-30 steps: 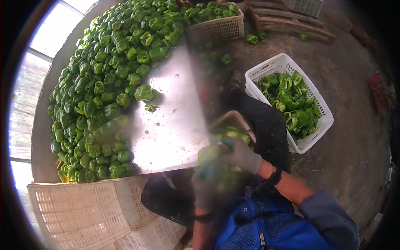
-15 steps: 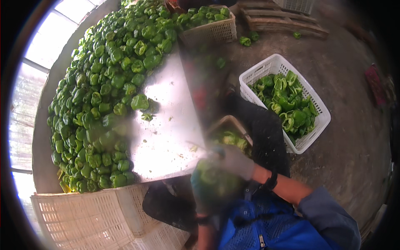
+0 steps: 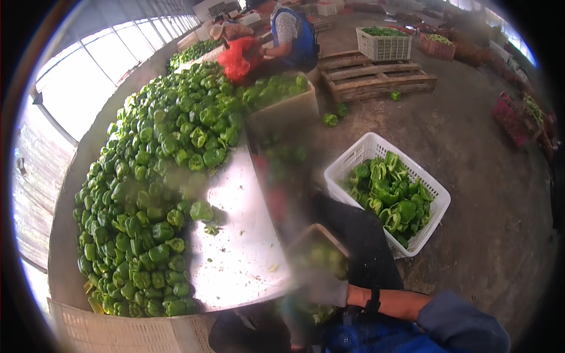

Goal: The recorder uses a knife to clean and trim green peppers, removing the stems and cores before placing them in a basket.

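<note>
At the lower edge, my right hand (image 3: 323, 286) in a pale glove is over a green bell pepper (image 3: 321, 313), blurred, with its fingers hard to make out. My left hand (image 3: 292, 315), in a grey and teal glove, is closed around the pepper's left side. Just beyond the hands stands a small crate with a tan rim (image 3: 336, 240), holding blurred pale green pieces. To the left, a metal tabletop (image 3: 241, 235) bears a large heap of whole green bell peppers (image 3: 147, 217). One loose pepper (image 3: 201, 211) lies at the heap's edge beside a green scrap (image 3: 211, 229).
A white crate (image 3: 436, 226) of cut peppers stands on the floor to my right. Another crate (image 3: 285, 113) of peppers adjoins the table's far end. Farther back are a wooden pallet (image 3: 376, 79) bearing a crate, and a person in a blue vest (image 3: 301, 38) with a red net bag (image 3: 240, 59).
The view has tilted up, so the far room and a co-worker now show. Both hands and the pepper appear lower in the picture, still close together.
</note>
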`<state>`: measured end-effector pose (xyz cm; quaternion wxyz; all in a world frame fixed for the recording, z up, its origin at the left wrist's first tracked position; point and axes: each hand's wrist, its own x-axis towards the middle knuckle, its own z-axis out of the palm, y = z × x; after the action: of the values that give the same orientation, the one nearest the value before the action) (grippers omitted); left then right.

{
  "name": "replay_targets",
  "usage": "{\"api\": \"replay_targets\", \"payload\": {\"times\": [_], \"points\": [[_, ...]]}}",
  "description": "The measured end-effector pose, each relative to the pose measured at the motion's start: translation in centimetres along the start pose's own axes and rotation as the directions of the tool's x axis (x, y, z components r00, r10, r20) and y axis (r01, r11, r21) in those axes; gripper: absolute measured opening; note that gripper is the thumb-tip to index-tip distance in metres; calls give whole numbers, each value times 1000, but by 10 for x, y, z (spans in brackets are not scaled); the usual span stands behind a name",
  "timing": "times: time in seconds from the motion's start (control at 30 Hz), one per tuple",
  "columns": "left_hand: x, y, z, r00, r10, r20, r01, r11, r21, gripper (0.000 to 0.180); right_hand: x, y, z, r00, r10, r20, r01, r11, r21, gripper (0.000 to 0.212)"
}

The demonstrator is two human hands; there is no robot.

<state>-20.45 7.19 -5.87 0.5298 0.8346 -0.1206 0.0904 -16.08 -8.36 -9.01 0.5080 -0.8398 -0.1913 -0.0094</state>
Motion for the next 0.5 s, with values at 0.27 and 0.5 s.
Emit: {"api": "replay_targets", "payload": {"times": [0.27, 0.5], "points": [[6, 16, -10, 896, -375, 238, 444, 747, -494, 58, 17, 41, -13, 919, 192, -343, -136, 974, 180, 20], [70, 8, -50, 954, -46, -298, 57, 998, 30, 54, 9, 28, -58, 892, 319, -322, -340, 940, -11, 38]]}}
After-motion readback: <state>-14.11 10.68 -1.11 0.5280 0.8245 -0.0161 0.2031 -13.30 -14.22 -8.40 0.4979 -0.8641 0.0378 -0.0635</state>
